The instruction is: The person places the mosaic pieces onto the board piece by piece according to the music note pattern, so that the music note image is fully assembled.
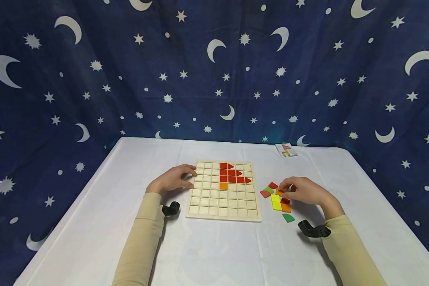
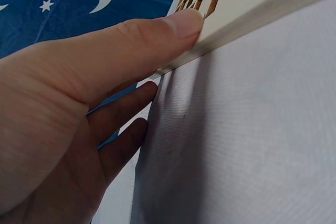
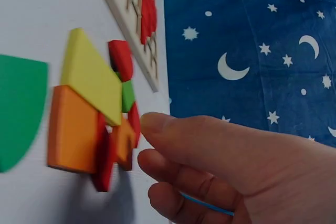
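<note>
A pale wooden grid board point(image 1: 204, 200) lies on the table, with red squares and red pointed tiles point(image 1: 232, 173) set in its upper part and one orange square point(image 1: 223, 186) below them. My left hand point(image 1: 173, 178) is at the board's left edge; its thumb point(image 2: 184, 23) rests on the rim in the left wrist view. Right of the board, my right hand point(image 1: 304, 191) is over a small pile of tiles, its fingertips by an orange tile point(image 3: 124, 142). No tile shows between thumb and fingers. Yellow tiles point(image 1: 276, 202) and a green quarter-round tile point(image 1: 288, 217) lie nearby.
A small printed card or packet point(image 1: 286, 150) lies near the table's far edge. Behind the white-covered table point(image 1: 221, 254) hangs a dark blue cloth point(image 1: 193, 99) with moons and stars. Dark wrist-worn devices point(image 1: 312, 229) sit at both sleeves.
</note>
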The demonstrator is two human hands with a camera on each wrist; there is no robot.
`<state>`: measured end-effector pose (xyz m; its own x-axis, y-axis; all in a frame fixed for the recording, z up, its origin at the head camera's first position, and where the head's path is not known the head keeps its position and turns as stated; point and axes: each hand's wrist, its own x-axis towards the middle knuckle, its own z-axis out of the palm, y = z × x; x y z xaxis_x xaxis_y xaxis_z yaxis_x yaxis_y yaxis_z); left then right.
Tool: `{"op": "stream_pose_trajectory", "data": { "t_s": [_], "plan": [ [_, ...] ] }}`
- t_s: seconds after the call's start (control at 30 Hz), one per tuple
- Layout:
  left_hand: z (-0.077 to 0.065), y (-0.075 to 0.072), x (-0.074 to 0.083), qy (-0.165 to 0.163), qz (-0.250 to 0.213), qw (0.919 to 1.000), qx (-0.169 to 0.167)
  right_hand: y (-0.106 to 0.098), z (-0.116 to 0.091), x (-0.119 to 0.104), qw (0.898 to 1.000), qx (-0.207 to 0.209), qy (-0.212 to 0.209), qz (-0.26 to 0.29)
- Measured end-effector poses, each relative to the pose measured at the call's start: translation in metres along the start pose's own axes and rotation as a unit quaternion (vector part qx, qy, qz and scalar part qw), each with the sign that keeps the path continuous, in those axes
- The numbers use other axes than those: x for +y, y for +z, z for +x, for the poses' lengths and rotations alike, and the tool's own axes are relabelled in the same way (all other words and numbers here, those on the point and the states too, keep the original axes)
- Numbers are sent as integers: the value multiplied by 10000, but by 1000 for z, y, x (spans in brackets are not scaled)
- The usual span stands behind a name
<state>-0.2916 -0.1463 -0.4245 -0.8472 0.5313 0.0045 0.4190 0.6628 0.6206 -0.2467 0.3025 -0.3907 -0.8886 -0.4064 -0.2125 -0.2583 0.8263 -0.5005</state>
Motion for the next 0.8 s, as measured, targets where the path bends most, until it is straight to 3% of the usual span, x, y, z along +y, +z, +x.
{"op": "stream_pose_trajectory", "data": {
  "t_s": [0.2, 0.8],
  "plan": [
    [0, 0, 0, -244, -82, 9997, -54, 8, 3, 1, 9999, 18, -26, -153],
    [0, 0, 2, -157, 23, 9999, -62, 18, 8, -5, 9997, -11, -45, -241]
  ]
}}
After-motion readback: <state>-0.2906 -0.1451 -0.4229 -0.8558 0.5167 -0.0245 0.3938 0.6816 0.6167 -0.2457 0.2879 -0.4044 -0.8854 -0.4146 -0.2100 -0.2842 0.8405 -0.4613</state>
